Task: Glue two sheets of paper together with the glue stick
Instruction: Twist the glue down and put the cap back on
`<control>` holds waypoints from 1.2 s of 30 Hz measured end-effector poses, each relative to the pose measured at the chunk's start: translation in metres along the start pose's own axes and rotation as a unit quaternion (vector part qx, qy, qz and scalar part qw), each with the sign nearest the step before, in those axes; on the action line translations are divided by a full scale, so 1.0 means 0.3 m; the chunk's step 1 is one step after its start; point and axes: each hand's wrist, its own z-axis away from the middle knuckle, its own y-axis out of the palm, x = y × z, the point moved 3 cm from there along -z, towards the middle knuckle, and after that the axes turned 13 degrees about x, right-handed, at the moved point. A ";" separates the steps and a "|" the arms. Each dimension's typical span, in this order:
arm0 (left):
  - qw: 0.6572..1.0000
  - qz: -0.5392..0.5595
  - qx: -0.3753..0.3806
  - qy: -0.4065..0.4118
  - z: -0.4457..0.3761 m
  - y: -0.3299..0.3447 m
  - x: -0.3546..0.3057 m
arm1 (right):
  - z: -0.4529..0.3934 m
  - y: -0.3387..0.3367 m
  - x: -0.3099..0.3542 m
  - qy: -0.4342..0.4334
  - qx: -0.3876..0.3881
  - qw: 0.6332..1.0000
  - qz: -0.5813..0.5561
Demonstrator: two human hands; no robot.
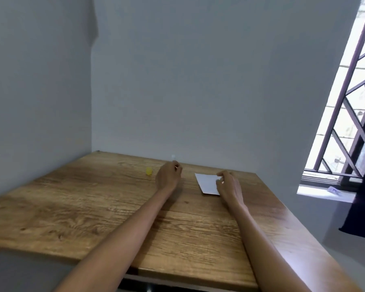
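Glue stick in left hand, paper under right

Stick (173, 158) stands near upright above the left hand (168, 175), its pale tip poking out past the knuckles; the fingers (178, 167) are curled shut around its lower part. Yellow cap (149, 171) lies on the table (93, 207) to the left of that hand, apart from it (so the stick is judged uncapped). Paper (207, 183) lies flat to the right of the stick, well clear of it, long axis running roughly toward the wearer. Right hand (228, 185) sits on the sheet's right edge, fingertips (219, 179) bent and close together at the far corner, seemingly pinching or pinning it; blur prevents saying which. Whether one sheet or two lie there cannot be told. Judgement: the coming move carries the stick rightward and down to the sheet, the right hand holding it.
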 end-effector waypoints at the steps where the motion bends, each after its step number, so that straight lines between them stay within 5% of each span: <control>1: 1.000 0.002 -0.028 0.001 -0.006 -0.037 0.029 | -0.014 0.031 0.033 -0.018 0.021 1.000 -0.007; 8: 0.998 0.022 -0.045 -0.027 -0.080 -0.108 0.190 | -0.164 0.283 0.258 -0.022 0.159 0.987 -0.015; 21: 0.994 0.099 0.049 0.015 -0.116 -0.064 0.235 | -0.159 0.352 0.301 -0.032 0.127 0.983 -0.125; 27: 0.964 0.239 0.097 0.070 -0.080 -0.095 0.203 | -0.077 0.340 0.332 -0.123 0.178 0.952 -0.215; 36: 0.893 0.399 0.188 0.088 -0.046 -0.126 0.169 | -0.068 0.336 0.307 -0.125 0.319 0.897 -0.279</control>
